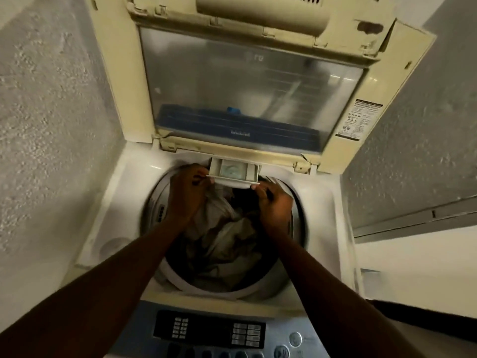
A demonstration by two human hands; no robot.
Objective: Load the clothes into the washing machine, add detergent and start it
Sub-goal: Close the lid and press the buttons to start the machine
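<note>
A top-loading washing machine stands below me with its lid raised upright. Light and dark clothes fill the drum. At the drum's far rim a white detergent drawer is pulled out over the opening, pale powder showing in it. My left hand grips the drawer's left front corner. My right hand pinches its right front corner. Both forearms reach across the drum.
The control panel with buttons and a dark display lies at the near edge. Rough grey walls close in on the left and right. A white ledge runs along the right side.
</note>
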